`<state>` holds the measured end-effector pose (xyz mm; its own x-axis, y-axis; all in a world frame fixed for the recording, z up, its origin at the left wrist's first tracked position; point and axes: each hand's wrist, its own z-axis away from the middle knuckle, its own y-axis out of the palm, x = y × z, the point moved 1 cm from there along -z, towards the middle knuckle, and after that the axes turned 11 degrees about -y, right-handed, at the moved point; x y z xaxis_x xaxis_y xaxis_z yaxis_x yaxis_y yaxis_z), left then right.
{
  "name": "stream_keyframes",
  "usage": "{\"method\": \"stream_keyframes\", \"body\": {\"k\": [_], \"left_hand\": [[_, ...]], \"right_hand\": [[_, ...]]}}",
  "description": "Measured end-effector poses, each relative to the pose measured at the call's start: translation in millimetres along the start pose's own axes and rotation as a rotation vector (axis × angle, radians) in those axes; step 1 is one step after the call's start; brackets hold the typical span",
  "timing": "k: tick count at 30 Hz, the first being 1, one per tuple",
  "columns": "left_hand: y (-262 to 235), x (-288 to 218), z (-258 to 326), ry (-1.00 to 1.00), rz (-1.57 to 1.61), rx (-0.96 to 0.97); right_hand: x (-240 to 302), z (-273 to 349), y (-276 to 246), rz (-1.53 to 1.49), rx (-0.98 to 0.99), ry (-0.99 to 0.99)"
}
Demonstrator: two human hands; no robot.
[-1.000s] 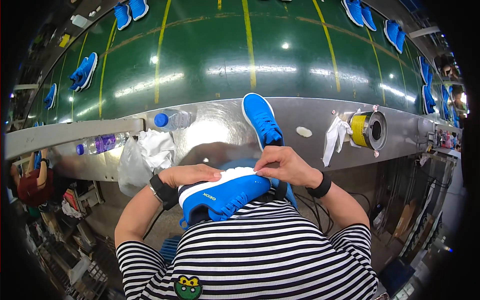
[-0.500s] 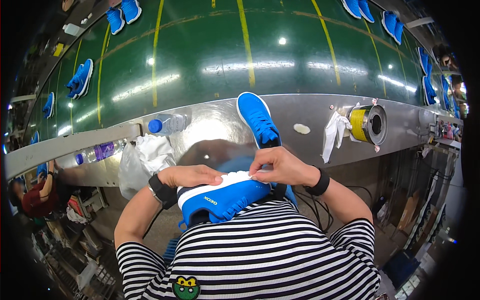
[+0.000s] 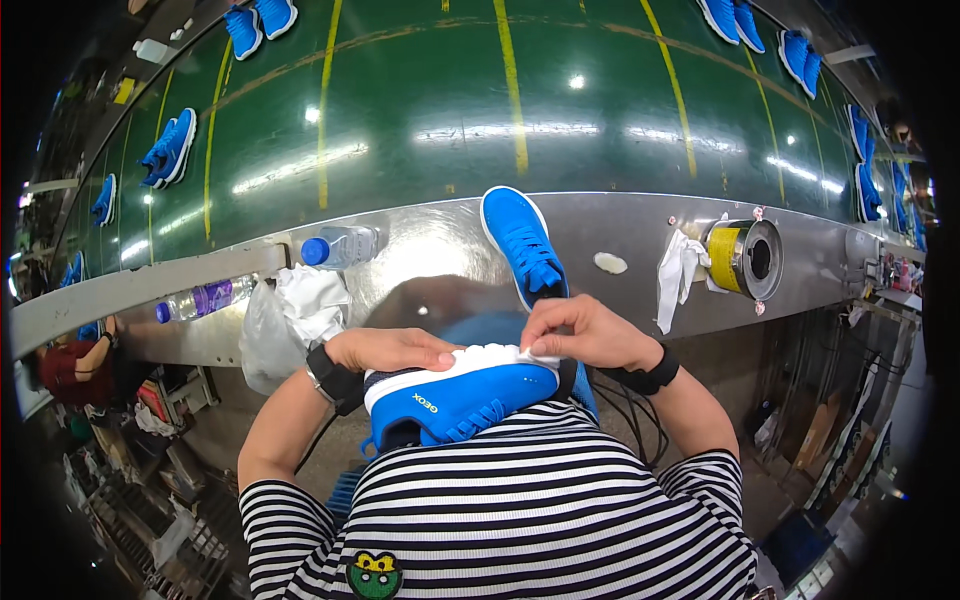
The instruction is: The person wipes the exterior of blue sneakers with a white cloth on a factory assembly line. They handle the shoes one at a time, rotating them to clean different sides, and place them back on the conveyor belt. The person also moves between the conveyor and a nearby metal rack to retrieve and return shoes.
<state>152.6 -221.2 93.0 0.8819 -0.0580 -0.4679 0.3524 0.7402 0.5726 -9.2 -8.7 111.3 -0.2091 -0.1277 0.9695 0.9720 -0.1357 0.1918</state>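
Both hands (image 3: 480, 345) pinch blue shoe (image 3: 455, 400) white sole.

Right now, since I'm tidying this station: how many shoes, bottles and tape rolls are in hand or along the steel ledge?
Blue shoes: 2 (held shoe in left hand and right hand; ledge shoe)
Plastic bottles: 2 (blue-capped bottle; purple-labelled bottle)
Yellow tape roll: 1
Total: 5

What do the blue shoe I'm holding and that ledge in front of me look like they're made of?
The blue shoe looks like woven mesh fabric, matte, with a smooth white sole, probably rubber or foam. The ledge seems brushed sheet metal: grey, with a dull glare. The belt behind looks like glossy green rubber or plastic.
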Motion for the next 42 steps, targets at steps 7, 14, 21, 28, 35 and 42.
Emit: {"method": "stream_keyframes", "body": {"k": [7,14,21,28,35,42], "left_hand": [[-1,0,-5,-0.003,-0.026,-0.009],[3,-13,-5,-0.042,-0.055,0.017],[3,-13,-5,-0.013,-0.053,0.002],[1,-14,-8,-0.021,-0.092,-0.002],[-2,-10,-10,-0.044,-0.054,0.016],[3,-3,-1,0.006,-0.037,-0.03]], "right_hand": [[5,1,-1,0.201,0.068,-0.018],[13,-15,16,0.418,0.088,-0.17],[13,0,9,0.427,0.068,-0.169],[14,-11,19,0.451,0.113,-0.234],[17,-17,19,0.416,0.148,-0.154],[7,6,6,0.278,0.049,-0.015]]}}
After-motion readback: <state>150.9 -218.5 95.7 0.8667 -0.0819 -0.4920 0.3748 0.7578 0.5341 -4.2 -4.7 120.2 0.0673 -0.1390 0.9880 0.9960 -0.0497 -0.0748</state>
